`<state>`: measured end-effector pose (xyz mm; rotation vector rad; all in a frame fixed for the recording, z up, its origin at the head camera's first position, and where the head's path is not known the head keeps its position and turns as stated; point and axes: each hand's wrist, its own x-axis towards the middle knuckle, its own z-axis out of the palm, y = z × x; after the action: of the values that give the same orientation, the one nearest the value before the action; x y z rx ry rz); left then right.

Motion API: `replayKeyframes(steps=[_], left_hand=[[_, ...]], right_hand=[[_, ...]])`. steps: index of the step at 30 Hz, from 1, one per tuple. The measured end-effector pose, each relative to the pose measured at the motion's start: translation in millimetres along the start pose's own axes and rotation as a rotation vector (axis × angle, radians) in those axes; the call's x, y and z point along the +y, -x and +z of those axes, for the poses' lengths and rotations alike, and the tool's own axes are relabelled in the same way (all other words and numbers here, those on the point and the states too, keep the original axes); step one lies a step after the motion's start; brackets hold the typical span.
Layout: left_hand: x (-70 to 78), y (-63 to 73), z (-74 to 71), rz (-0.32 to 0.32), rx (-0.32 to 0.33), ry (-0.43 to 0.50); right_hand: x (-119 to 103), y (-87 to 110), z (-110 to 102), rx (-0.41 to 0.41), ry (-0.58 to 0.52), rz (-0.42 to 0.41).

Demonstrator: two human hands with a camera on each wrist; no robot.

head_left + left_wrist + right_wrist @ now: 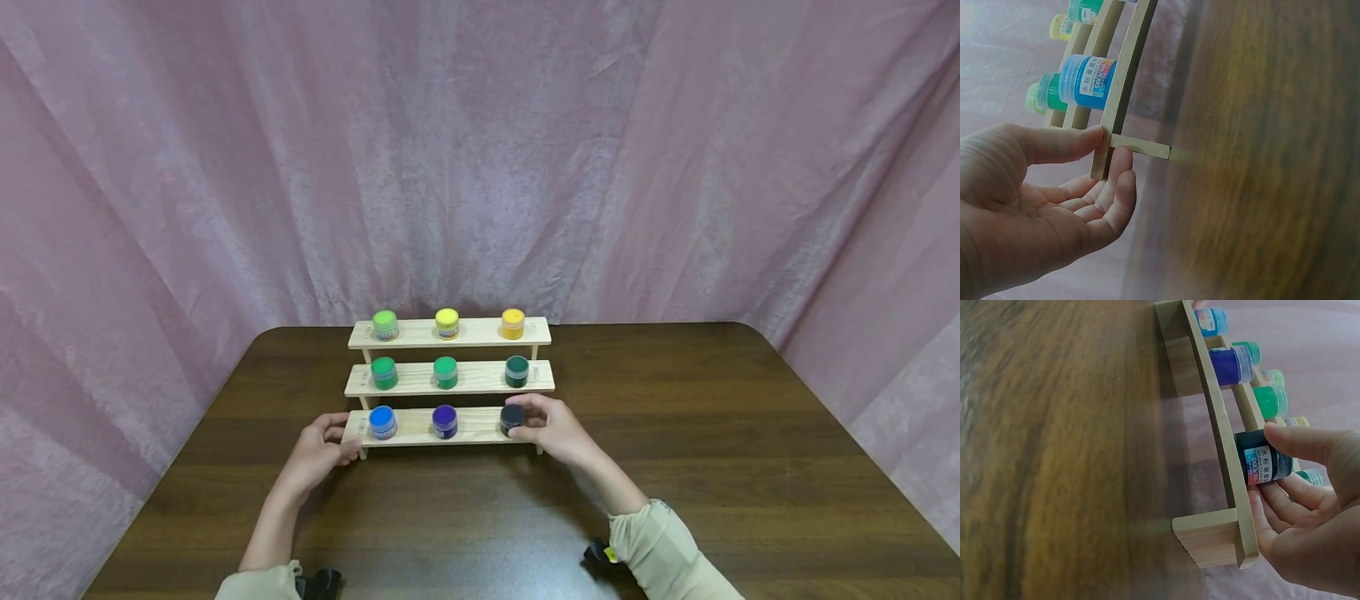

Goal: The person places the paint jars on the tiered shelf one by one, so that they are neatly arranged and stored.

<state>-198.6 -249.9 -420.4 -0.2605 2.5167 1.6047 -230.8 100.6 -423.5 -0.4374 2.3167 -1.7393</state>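
A three-tier wooden display rack (480, 425) carries small paint jars, three to a tier. My left hand (318, 450) holds the left end of the lowest tier, its thumb (1066, 145) at the board's edge and its fingers curled beneath. Close by stands a blue paint jar (1088, 81). My right hand (553, 427) pinches a black paint jar (1263, 459) between thumb and fingers at the right end of that tier; the jar's base is right at the board. Between these two jars sits a purple paint jar (445, 422).
On the middle tier stand two green jars (384, 372) and a dark green jar (517, 372). The top tier bears a light green jar (386, 325), a yellow jar (447, 323) and an orange-yellow jar (513, 323). Pink curtain (480, 167) hangs behind the brown table (720, 450).
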Motion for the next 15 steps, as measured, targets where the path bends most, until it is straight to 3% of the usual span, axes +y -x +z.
replayKeyframes(steps=[11, 15], left_hand=[[0.3, -1.7, 0.5, -0.003, 0.002, -0.014], [2.1, 0.0, 0.7, 0.000, 0.019, -0.082]], right_hand=[[0.3, -2.3, -1.5, -0.022, 0.012, -0.006], [-4.6, -1.4, -3.1, -0.039, 0.035, -0.025]])
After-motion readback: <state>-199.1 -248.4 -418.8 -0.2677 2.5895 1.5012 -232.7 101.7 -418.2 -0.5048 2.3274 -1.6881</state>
